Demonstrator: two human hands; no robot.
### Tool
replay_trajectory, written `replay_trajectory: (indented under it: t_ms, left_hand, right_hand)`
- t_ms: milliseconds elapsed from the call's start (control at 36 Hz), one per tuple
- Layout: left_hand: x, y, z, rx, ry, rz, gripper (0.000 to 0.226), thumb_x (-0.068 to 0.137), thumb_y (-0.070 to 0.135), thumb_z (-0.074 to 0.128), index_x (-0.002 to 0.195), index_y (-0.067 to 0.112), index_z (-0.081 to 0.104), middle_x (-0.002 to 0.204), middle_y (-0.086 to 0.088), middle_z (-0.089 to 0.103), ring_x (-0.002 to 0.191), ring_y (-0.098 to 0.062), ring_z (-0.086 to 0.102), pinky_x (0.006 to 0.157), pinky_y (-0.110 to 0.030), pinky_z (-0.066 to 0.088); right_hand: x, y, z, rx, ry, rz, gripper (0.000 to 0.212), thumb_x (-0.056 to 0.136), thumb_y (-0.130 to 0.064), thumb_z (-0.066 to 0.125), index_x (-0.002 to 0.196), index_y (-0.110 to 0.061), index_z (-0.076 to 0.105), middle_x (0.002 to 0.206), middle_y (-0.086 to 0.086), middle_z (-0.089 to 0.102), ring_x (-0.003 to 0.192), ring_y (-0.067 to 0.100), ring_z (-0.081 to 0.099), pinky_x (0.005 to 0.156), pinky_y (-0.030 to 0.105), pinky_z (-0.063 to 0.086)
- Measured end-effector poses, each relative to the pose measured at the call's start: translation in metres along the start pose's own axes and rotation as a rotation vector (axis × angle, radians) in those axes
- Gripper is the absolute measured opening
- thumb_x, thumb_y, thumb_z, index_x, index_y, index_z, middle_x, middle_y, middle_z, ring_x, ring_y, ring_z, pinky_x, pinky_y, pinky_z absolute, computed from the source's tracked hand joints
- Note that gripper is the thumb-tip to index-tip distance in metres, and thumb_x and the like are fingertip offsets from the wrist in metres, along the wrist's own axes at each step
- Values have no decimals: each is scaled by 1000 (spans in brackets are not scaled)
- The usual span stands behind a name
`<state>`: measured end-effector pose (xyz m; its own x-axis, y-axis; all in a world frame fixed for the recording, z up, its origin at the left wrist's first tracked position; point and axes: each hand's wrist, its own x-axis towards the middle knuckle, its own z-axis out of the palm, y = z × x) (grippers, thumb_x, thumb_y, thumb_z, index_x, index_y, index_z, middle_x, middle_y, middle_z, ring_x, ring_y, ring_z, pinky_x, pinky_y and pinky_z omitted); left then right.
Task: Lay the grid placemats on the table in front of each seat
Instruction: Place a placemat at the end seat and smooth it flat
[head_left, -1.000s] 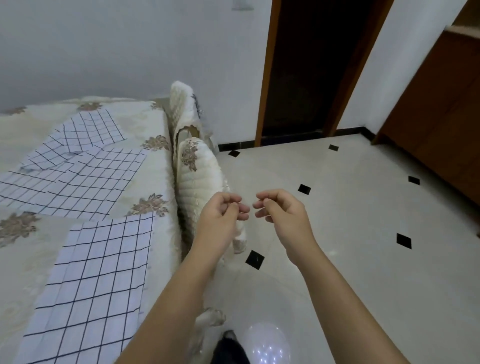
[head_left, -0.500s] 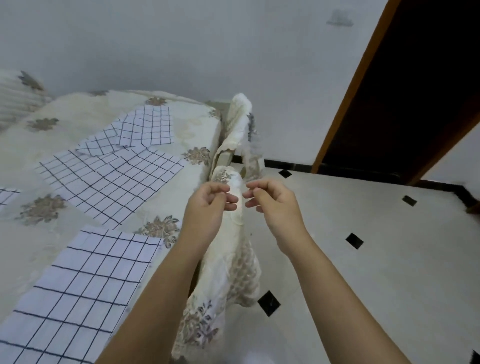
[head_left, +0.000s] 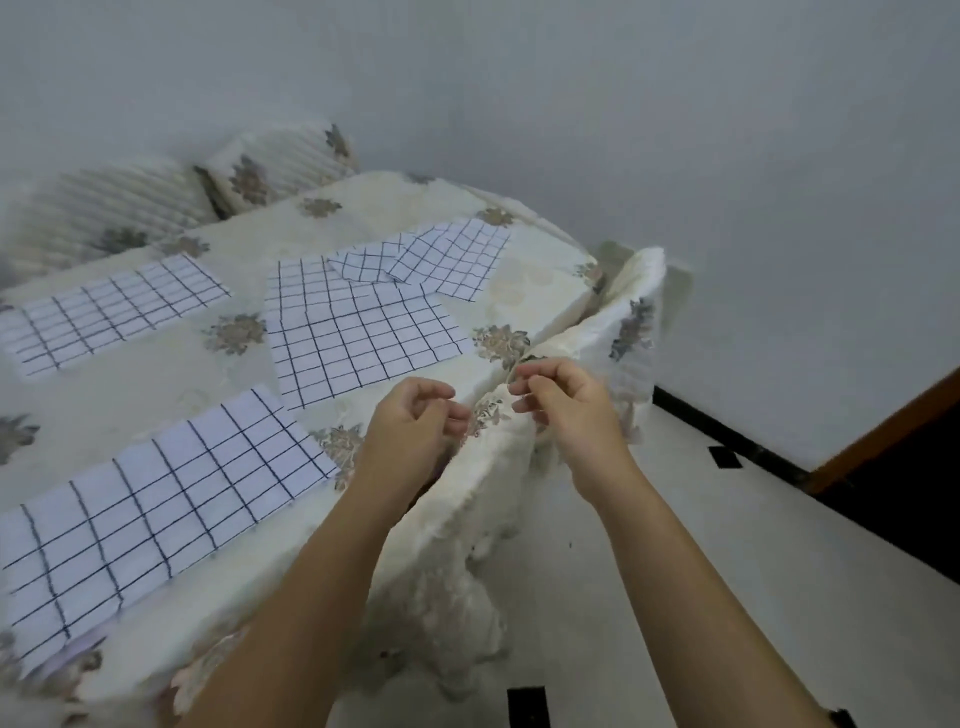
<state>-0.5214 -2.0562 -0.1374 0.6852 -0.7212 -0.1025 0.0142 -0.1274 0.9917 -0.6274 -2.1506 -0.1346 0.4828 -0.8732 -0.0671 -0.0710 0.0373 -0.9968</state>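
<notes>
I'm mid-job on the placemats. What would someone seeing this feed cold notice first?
White grid mats stand out on the cream floral tablecloth: the nearest placemat at lower left, the middle placemat beyond it, the left placemat at the far left, and the overlapping placemats near the far corner. By the table's right edge, the left hand and right hand hover with fingers curled and nothing visible in them.

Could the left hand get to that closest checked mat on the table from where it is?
Probably yes. The left hand hovers just past the right-hand corner of the nearest placemat and seems to hold nothing. Only bare tablecloth shows around the mat, and nothing lies on it or stands between it and the hand.
</notes>
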Motion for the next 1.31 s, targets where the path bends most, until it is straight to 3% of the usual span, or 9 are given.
replay_trajectory:
  t_ms: [83,194,333,472,556,639,778,945,1306]
  left_hand:
    - [-2,4,14,-10,45,-22,19,96,2,38,91,11,54,81,-5,63,68,-12,58,42,-5,41]
    - [8,3,20,-3,142,-37,16,96,2,38,98,6,54,84,-8,62,71,-15,57,42,-5,41]
    - [31,-5,27,15,239,-69,19,95,5,40,92,15,56,85,-3,67,74,-13,61,54,-13,40]
    - [73,-9,40,19,251,-82,23,95,4,39,86,19,54,82,-1,66,70,-10,62,58,-15,40]
    - [110,-8,51,7,240,-76,21,94,3,39,87,17,54,81,-1,65,68,-10,61,54,-10,42]
    - [150,-7,54,3,231,-90,19,94,4,40,89,16,53,82,0,65,70,-11,61,60,-18,42]
    - [210,-10,38,-10,319,-131,18,93,2,38,90,14,52,79,1,63,69,-11,59,57,-16,41]
    - [256,-30,6,26,423,-213,20,94,3,36,92,14,53,81,1,63,71,-10,59,60,-19,38]
    - [327,-83,-54,129,608,-400,16,96,14,37,98,10,53,79,2,62,80,-19,60,58,-22,38]
  right_hand:
    - [16,-2,-15,25,-30,0,20,92,-4,45,87,-15,61,77,0,64,64,11,57,69,24,46]
    - [35,3,-22,15,-106,-4,23,93,-2,43,87,-16,61,77,-1,63,63,10,57,61,15,45]
    - [65,10,-20,8,-171,20,25,92,-3,44,83,-20,61,78,-1,64,63,8,57,61,16,43]
    - [106,16,-20,-1,-218,21,24,92,-2,44,85,-17,62,77,0,63,66,13,57,75,32,50]
    - [142,17,-19,-31,-222,10,26,92,0,43,83,-16,61,77,1,62,65,12,56,64,22,45]
    - [184,14,-12,-62,-238,9,27,91,0,43,81,-18,60,76,2,63,64,13,56,62,19,42]
    - [245,11,10,-112,-293,31,27,91,-1,43,81,-19,60,75,-1,63,62,11,56,51,10,41]
    - [297,25,40,-150,-350,116,25,92,-2,43,82,-17,60,78,1,63,64,12,57,59,23,40]
    - [393,65,107,-279,-440,240,18,92,-7,44,93,-10,61,82,2,62,66,12,57,59,19,41]
